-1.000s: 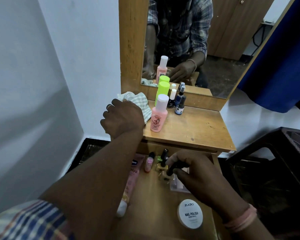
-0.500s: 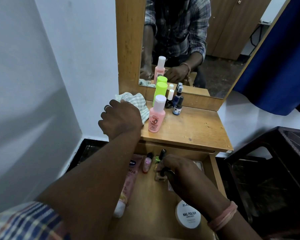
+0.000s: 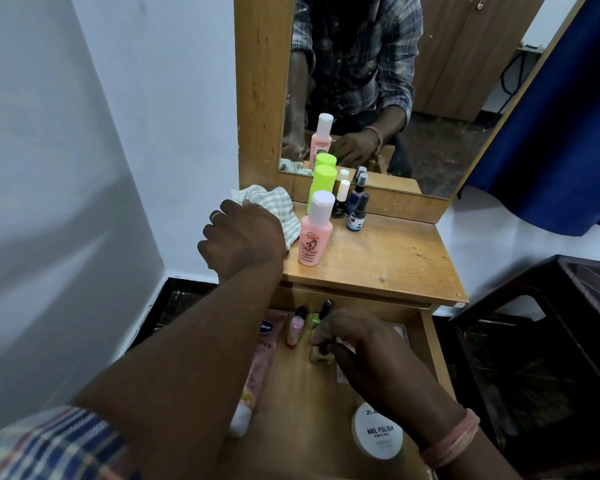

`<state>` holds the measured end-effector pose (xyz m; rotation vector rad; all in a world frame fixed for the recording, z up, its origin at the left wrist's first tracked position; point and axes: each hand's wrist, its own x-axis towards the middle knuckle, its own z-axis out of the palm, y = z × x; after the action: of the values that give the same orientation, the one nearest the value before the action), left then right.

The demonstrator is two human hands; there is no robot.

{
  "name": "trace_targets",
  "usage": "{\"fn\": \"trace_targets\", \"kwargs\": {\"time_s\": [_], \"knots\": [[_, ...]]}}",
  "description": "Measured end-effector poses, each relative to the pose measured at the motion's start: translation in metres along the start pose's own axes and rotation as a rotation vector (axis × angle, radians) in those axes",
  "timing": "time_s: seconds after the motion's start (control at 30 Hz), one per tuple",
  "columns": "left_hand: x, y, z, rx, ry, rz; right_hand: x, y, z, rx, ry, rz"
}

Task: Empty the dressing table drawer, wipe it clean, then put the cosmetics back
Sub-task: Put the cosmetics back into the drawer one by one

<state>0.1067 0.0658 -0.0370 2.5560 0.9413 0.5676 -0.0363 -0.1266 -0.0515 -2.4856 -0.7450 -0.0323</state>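
My left hand (image 3: 243, 237) rests on the tabletop's left corner, closed on a checked cloth (image 3: 274, 206). My right hand (image 3: 364, 344) is down in the open drawer (image 3: 426, 341), fingers pinched on a small beige nail polish bottle (image 3: 321, 355). In the drawer also lie a pink tube (image 3: 257, 372), a small pink bottle (image 3: 294, 330), a dark-capped bottle (image 3: 326, 308) and a white round nail polish remover tub (image 3: 378, 431). On the tabletop (image 3: 388, 261) stand a pink bottle with white cap (image 3: 315, 233), a lime green bottle (image 3: 323, 181) and small dark bottles (image 3: 357, 213).
A mirror (image 3: 378, 81) rises behind the tabletop and reflects a person in a checked shirt. A white wall is on the left. A dark stool (image 3: 541, 341) stands right of the drawer, with a blue curtain (image 3: 568, 116) behind it.
My right hand has shifted slightly left and back within the drawer, staying on the small bottles. My left hand has stayed on the cloth.
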Motion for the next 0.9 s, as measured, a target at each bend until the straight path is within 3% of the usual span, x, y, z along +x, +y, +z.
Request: {"fn": "trace_targets", "kwargs": {"time_s": [0.17, 0.3, 0.5, 0.7, 0.9], "knots": [[-0.001, 0.001, -0.001, -0.025, 0.011, -0.002, 0.000, -0.008, -0.013, 0.046, 0.094, 0.092], [-0.003, 0.002, -0.003, -0.066, 0.004, -0.005, 0.032, -0.011, -0.035, 0.109, 0.299, 0.174], [-0.003, 0.003, -0.002, -0.099, 0.058, -0.023, 0.115, 0.021, -0.066, -0.002, 0.614, 0.282], [-0.003, 0.003, 0.000, -0.093, 0.051, -0.010, 0.149, 0.039, -0.064, -0.171, 0.579, 0.387], [-0.001, 0.001, 0.003, -0.073, 0.028, 0.000, 0.110, 0.000, -0.070, -0.012, 0.717, 0.390]]}}
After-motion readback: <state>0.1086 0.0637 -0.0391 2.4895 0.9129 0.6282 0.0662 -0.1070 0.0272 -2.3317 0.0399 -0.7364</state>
